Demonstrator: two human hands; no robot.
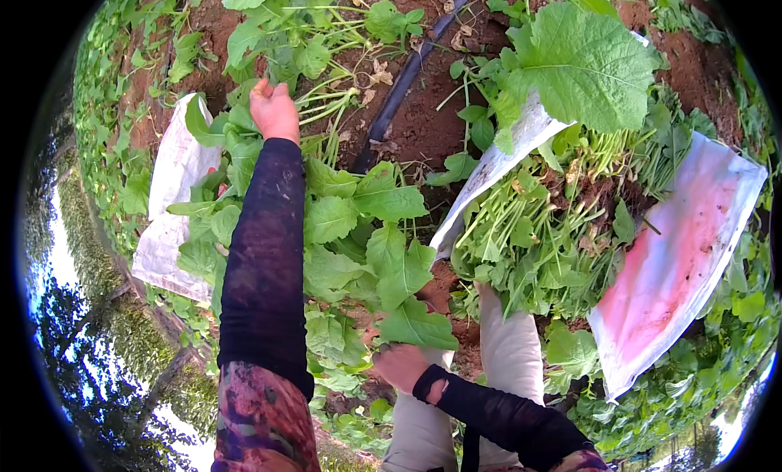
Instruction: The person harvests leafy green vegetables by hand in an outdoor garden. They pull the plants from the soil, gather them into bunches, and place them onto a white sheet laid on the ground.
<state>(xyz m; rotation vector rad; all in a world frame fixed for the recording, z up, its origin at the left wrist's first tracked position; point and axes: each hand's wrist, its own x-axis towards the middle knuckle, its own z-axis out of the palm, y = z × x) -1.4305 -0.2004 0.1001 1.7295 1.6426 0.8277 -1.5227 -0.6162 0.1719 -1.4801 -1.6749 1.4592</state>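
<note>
My left hand (274, 109) reaches out among leafy green plants, its fingers curled in a pinch beside pale stems (330, 105). Whatever lies between those fingertips is hidden. Close to my knees, my right hand (401, 366) is closed in a fist. A broad green leaf (419, 324) touches its top, but I cannot tell whether the fingers grip its stem. Between my arms grow more large toothed leaves (391, 199). On my right, a heap of cut leafy greens (529, 219) lies with its stems bundled together on an opened white sack (489, 179).
The sack's pink-stained flap (672, 252) spreads at the far right. Another white sack (175, 244) lies left of my left arm. A black hose (415, 69) crosses the reddish soil (358, 138) ahead. My trousered legs (509, 342) stand beside the greens. Trees (90, 358) show at the left.
</note>
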